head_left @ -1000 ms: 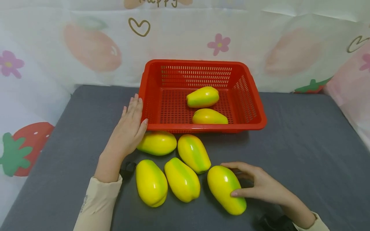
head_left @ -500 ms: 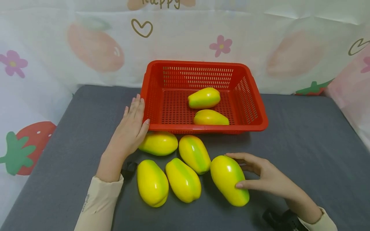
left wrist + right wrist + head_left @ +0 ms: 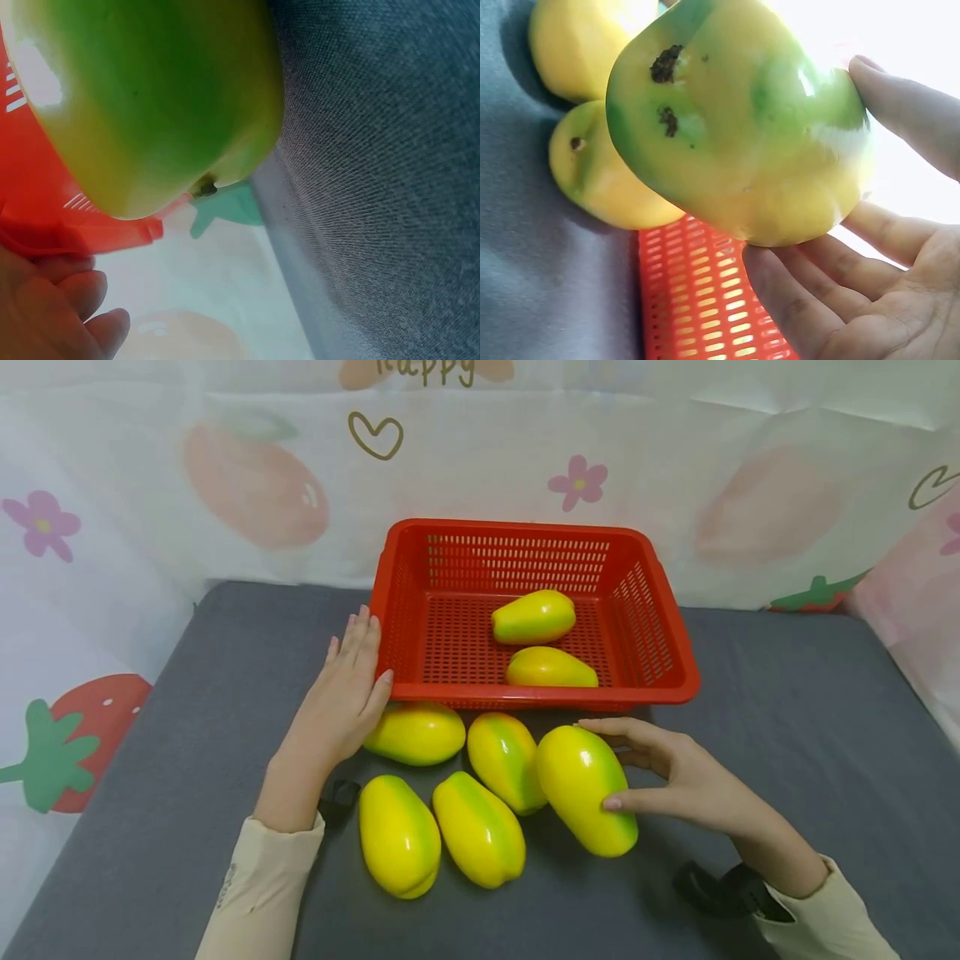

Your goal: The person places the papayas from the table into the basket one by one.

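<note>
A yellow papaya with green streaks (image 3: 581,789) is gripped between the thumb and fingers of my right hand (image 3: 675,772). In the right wrist view this papaya (image 3: 735,127) appears lifted off the cloth, its end marked with dark spots. My left hand (image 3: 333,693) lies with straight fingers against the left side of the red plastic basket (image 3: 543,695). Inside the basket are two papayas, one farther back (image 3: 534,617) and one by the front wall (image 3: 551,668). Close under my left wrist, a papaya (image 3: 157,97) fills much of the left wrist view.
Several more papayas lie on the grey cloth (image 3: 787,735) before the basket: one by my left thumb (image 3: 418,735), one beside the held papaya (image 3: 504,760), and two nearer (image 3: 399,837). A printed white curtain (image 3: 465,460) hangs behind the basket.
My right hand has raised the papaya from the cloth and carried it forward toward the basket. My left hand stays at the basket's side.
</note>
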Demonstrator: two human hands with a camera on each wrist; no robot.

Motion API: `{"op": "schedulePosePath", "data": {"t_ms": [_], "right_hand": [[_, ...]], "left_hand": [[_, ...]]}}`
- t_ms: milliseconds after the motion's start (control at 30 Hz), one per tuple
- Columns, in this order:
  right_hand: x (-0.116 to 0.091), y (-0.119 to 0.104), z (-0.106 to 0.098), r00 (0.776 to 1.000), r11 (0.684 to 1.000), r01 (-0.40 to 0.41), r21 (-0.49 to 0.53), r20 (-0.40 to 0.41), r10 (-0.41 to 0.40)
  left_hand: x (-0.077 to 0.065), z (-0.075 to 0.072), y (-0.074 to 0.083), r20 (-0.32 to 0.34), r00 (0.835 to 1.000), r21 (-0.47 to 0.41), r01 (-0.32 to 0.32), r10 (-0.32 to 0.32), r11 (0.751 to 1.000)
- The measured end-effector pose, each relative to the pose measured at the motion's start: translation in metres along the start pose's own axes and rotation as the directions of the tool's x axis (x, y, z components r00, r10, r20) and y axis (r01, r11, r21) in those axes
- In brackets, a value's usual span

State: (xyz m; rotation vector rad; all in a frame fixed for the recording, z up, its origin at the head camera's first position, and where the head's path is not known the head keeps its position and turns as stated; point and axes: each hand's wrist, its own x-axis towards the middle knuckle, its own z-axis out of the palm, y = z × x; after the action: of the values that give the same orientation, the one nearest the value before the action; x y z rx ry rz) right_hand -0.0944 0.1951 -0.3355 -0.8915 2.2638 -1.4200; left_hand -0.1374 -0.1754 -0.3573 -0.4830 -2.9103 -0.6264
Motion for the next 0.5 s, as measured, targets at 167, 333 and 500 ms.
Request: {"op": "schedulePosePath", "data": {"t_ms": [167, 333, 500], "right_hand": [[0.009, -0.005, -0.004, 1.0, 1.0, 0.019, 0.01, 0.001, -0.019], [0.018, -0.01, -0.007, 0.999, 0.999, 0.049, 0.023, 0.018, -0.05], [0.029, -0.015, -0.01, 0.998, 0.997, 0.055, 0.049, 0.012, -0.056]], "left_hand": [[0.0, 0.0, 0.001, -0.001, 1.0, 0.0, 0.002, -0.002, 1.0], [0.0, 0.0, 0.0, 0.001, 1.0, 0.004, 0.002, -0.002, 1.0], [-0.001, 0.001, 0.0, -0.011, 1.0, 0.004, 0.004, -0.004, 1.0]]}}
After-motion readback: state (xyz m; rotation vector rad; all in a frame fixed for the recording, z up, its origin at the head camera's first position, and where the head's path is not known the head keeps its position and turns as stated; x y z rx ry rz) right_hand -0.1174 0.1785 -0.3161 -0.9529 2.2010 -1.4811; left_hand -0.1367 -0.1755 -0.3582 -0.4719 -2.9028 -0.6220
